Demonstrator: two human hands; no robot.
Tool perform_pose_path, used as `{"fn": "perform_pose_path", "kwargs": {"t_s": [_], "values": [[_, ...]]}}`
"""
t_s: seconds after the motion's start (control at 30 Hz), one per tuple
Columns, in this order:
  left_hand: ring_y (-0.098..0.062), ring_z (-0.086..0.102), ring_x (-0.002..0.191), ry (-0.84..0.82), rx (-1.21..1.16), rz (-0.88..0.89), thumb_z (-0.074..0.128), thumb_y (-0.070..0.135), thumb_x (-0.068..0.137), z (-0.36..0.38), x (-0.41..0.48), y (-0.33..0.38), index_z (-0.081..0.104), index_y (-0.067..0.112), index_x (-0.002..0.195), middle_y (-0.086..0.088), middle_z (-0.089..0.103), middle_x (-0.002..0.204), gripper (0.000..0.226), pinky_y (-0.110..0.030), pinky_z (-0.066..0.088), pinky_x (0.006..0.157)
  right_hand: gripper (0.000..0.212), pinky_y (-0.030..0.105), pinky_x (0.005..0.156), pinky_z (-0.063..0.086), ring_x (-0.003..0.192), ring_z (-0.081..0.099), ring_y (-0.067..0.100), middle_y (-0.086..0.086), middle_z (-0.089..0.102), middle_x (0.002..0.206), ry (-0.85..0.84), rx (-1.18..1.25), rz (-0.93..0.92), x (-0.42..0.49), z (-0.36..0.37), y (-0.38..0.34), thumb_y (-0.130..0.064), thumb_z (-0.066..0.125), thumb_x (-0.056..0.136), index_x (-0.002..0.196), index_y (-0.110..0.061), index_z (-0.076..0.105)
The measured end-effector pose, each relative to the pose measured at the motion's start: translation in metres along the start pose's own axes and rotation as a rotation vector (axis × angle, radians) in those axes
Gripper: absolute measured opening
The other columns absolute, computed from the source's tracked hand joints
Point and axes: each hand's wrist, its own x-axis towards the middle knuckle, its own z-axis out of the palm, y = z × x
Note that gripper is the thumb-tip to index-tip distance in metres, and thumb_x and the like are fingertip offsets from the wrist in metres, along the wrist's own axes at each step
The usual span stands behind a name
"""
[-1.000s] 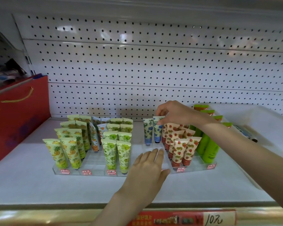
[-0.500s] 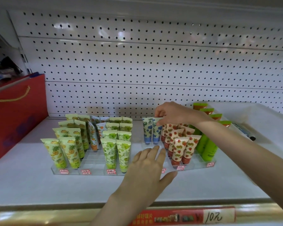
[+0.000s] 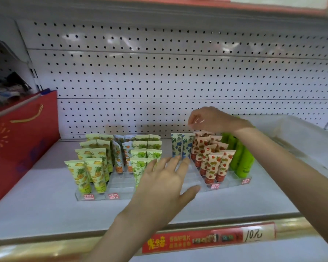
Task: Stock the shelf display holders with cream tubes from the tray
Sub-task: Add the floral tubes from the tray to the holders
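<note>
Your left hand [image 3: 165,178] is spread flat, palm down, over the spot where the two clear holders meet. Its grip is open and holds nothing. The fingertips [image 3: 176,159] reach the foot of the blue tubes; whether they touch is not clear.

Your right hand [image 3: 210,120] is just above those tubes and clear of them. Its fingers are curled, with nothing in the grip that shows.

Two blue tubes [image 3: 182,146] stand upright side by side at the back of the right holder [image 3: 235,183]. Beside them stand strawberry tubes [image 3: 212,167], about eight in pairs, the back ones partly hidden by your arm. Next come plain green tubes [image 3: 243,163], at least three.

The left holder [image 3: 100,196] carries:
- eight pineapple tubes [image 3: 97,173], in four rows of two
- four orange tubes [image 3: 118,157]
- grape tubes [image 3: 139,171], seven showing, with your left hand covering part of the front row

Four red labels [image 3: 88,197] show on the holders' front edges.

The white tray [image 3: 301,140] sits on the shelf [image 3: 36,201] to the right, behind your right arm. One red bag [image 3: 23,140] stands at the left.
</note>
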Motion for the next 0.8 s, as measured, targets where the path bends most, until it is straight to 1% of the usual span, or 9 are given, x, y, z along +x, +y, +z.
{"fn": "perform_pose_path", "kwargs": {"t_s": [0.03, 0.07, 0.13, 0.2, 0.33, 0.5, 0.63, 0.73, 0.8], "values": [[-0.018, 0.038, 0.131, -0.007, 0.02, 0.013, 0.013, 0.061, 0.087, -0.005, 0.0, -0.004, 0.032, 0.021, 0.143, 0.003, 0.039, 0.144, 0.071, -0.039, 0.03, 0.108, 0.013, 0.02, 0.077, 0.038, 0.102, 0.055, 0.014, -0.004, 0.059, 0.101, 0.034, -0.001, 0.006, -0.005, -0.006, -0.003, -0.026, 0.057, 0.092, 0.098, -0.015, 0.062], [-0.017, 0.024, 0.137, 0.008, 0.044, 0.037, 0.012, 0.06, 0.09, -0.009, -0.001, -0.01, 0.018, 0.023, 0.147, 0.004, 0.026, 0.151, 0.068, -0.037, 0.018, 0.113, 0.014, 0.022, 0.08, 0.038, 0.104, 0.054, 0.014, -0.004, 0.059, 0.104, 0.074, 0.001, 0.019, -0.011, -0.01, -0.007, -0.027, 0.056, 0.092, 0.099, -0.016, 0.062], [-0.016, 0.015, 0.14, 0.038, 0.074, 0.046, 0.017, 0.056, 0.095, -0.018, -0.001, -0.019, 0.008, 0.024, 0.148, 0.006, 0.015, 0.154, 0.063, -0.035, 0.011, 0.114, 0.015, 0.029, 0.089, 0.041, 0.109, 0.053, 0.015, -0.004, 0.059, 0.112, 0.144, -0.025, 0.054, -0.024, -0.015, -0.016, -0.032, 0.053, 0.093, 0.101, -0.021, 0.06], [-0.016, 0.016, 0.14, 0.085, 0.088, 0.055, 0.017, 0.057, 0.095, -0.026, -0.002, -0.028, 0.008, 0.025, 0.148, 0.007, 0.015, 0.155, 0.063, -0.034, 0.013, 0.113, 0.021, 0.035, 0.095, 0.042, 0.113, 0.05, 0.015, -0.005, 0.056, 0.121, 0.174, -0.089, 0.099, -0.042, -0.012, -0.028, -0.037, 0.049, 0.094, 0.11, -0.025, 0.057], [-0.013, 0.02, 0.139, 0.127, 0.05, 0.054, 0.022, 0.056, 0.094, -0.037, -0.007, -0.049, 0.009, 0.026, 0.148, 0.008, 0.019, 0.154, 0.063, -0.032, 0.017, 0.112, 0.039, 0.032, 0.088, 0.046, 0.107, 0.054, 0.014, -0.005, 0.053, 0.13, 0.262, -0.185, 0.12, -0.09, 0.007, -0.057, -0.045, 0.047, 0.094, 0.126, -0.024, 0.051], [-0.014, 0.022, 0.139, 0.099, -0.021, 0.053, 0.02, 0.059, 0.092, -0.043, -0.008, -0.063, 0.011, 0.028, 0.149, 0.008, 0.022, 0.153, 0.065, -0.033, 0.019, 0.112, 0.052, 0.037, 0.102, 0.04, 0.127, 0.041, 0.011, -0.01, 0.043, 0.139, 0.275, -0.186, 0.188, -0.14, 0.024, -0.072, -0.053, 0.04, 0.092, 0.138, -0.03, 0.039], [-0.013, 0.025, 0.138, 0.093, -0.037, 0.061, 0.022, 0.061, 0.091, -0.04, -0.003, -0.054, 0.013, 0.028, 0.148, 0.008, 0.023, 0.152, 0.066, -0.032, 0.022, 0.111, 0.059, 0.03, 0.107, 0.034, 0.132, 0.031, 0.001, -0.019, 0.033, 0.145, 0.284, -0.14, 0.213, -0.169, 0.025, -0.069, -0.063, 0.035, 0.087, 0.14, -0.037, 0.033], [-0.012, 0.027, 0.136, 0.103, -0.038, 0.071, 0.024, 0.061, 0.091, -0.038, 0.006, -0.037, 0.017, 0.027, 0.147, 0.009, 0.026, 0.151, 0.066, -0.03, 0.022, 0.111, 0.061, 0.021, 0.106, 0.026, 0.134, 0.024, -0.002, -0.02, 0.026, 0.148, 0.26, -0.143, 0.238, -0.186, 0.02, -0.055, -0.063, 0.039, 0.086, 0.141, -0.038, 0.029], [-0.012, 0.028, 0.135, 0.105, -0.04, 0.075, 0.024, 0.061, 0.091, -0.037, 0.014, -0.019, 0.017, 0.028, 0.147, 0.009, 0.026, 0.151, 0.065, -0.03, 0.021, 0.111, 0.068, 0.023, 0.109, 0.024, 0.136, 0.02, -0.002, -0.02, 0.022, 0.15, 0.231, -0.14, 0.244, -0.196, 0.015, -0.038, -0.067, 0.037, 0.083, 0.143, -0.038, 0.025]]}}
